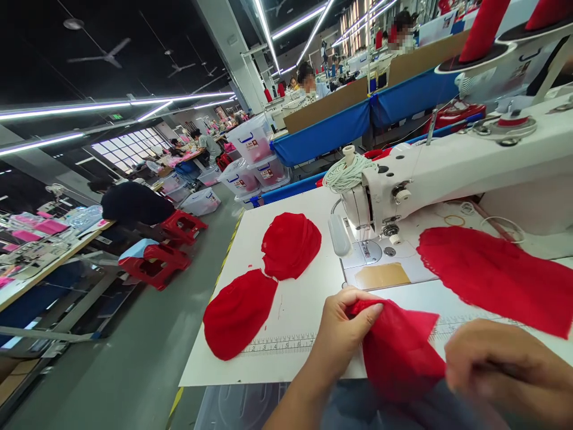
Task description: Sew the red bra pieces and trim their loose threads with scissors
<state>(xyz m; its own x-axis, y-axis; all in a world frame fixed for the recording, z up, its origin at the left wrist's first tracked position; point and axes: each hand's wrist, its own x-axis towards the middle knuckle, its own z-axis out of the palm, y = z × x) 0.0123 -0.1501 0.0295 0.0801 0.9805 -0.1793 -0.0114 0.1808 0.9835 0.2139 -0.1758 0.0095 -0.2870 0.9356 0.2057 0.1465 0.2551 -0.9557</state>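
My left hand [344, 328] is closed, pinching the upper edge of a thin red fabric piece [400, 352] between thumb and fingers. The piece hangs over the front edge of the white sewing table [313, 298]. At its right side my right hand [505, 364] is curled shut and blurred by motion. The fabric's right edge runs up to these fingers, which seem to grip it; the fingertips are partly hidden. Just beyond my hands stands a white sewing machine [447, 167], its needle area above the metal plate [369, 252].
Two rounded red fabric pieces [290, 245] lie left on the table. A larger red piece [492, 269] lies right, beside the machine. A printed ruler [282, 344] runs along the front. Red stools [154, 263], stacked plastic bins [250, 143] and seated people are farther off.
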